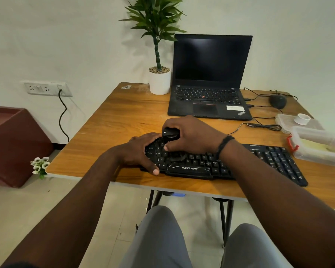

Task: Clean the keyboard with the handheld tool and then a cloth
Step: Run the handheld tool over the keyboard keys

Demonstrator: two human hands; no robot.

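Observation:
A black keyboard (259,161) lies along the near edge of the wooden table (124,117). My left hand (141,151) grips the keyboard's left end, thumb on the front edge. My right hand (191,135) is closed around a small black handheld tool (169,133), held upright over the left-hand keys. The lower part of the tool is hidden behind my fingers. No cloth shows in this view.
An open black laptop (209,78) stands behind the keyboard, with a potted plant (160,80) to its left. A black mouse (278,101) and cables lie at the far right. Clear plastic boxes (317,146) sit at the right edge, next to the keyboard.

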